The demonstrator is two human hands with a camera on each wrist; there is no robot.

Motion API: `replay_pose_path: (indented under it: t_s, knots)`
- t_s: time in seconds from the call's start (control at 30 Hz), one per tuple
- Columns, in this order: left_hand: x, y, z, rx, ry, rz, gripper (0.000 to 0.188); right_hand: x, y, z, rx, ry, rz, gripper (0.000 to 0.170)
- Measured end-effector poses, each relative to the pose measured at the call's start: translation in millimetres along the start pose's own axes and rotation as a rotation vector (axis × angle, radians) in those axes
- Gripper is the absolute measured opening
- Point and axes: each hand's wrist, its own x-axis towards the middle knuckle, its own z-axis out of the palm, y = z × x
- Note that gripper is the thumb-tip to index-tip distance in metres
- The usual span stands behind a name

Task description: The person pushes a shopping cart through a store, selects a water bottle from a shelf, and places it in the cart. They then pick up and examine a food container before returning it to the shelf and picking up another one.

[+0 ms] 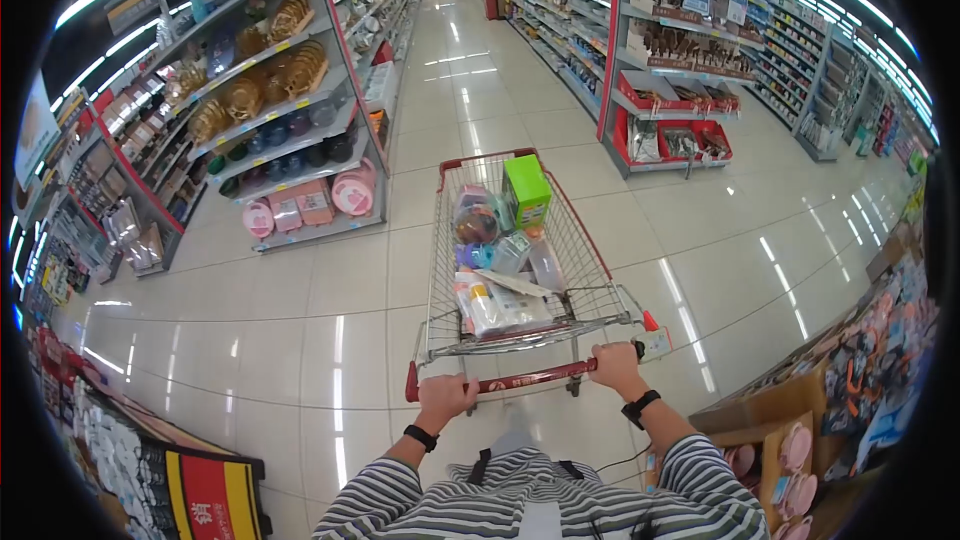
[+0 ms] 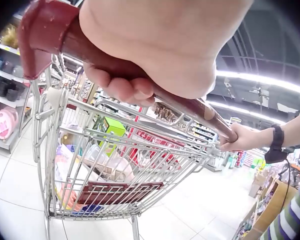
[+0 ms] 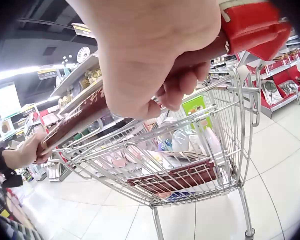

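Both hands curl firmly round the red handle, the loaded cart just ahead of them.

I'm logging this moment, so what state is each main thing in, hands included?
Left hand: gripping the cart handle
Right hand: gripping the cart handle
Cart: upright, partly filled
Green box: inside the cart
Wristbands: worn, one on each wrist
Shelving: stocked
Ceiling lights: lit
Floor: shiny, reflecting light

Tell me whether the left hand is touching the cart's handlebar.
Touching. The left wrist view shows it plainly: the left hand wraps over the red handlebar, its fingers curled underneath.
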Motion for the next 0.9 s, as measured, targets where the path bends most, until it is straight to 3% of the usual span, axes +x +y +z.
replay_pose_path:
  t_s: [0.37,0.63,0.67,0.9]
  knots:
    - [209,-67,62,0.01,0.05,0.001,0.039,207,80,41,-0.015,-0.047,0.03,0.016]
    - [369,-126,103,0.019,-0.054,-0.074,0.042,371,142,83,-0.01,-0.062,0.012,0.02]
    - [393,-130,104,0.026,-0.159,-0.108,0.043,391,152,86,-0.017,-0.049,-0.008,0.021]
    - [539,-174,156,0.04,-0.082,-0.133,0.044,539,222,132,0.05,-0.022,-0.015,0.022]
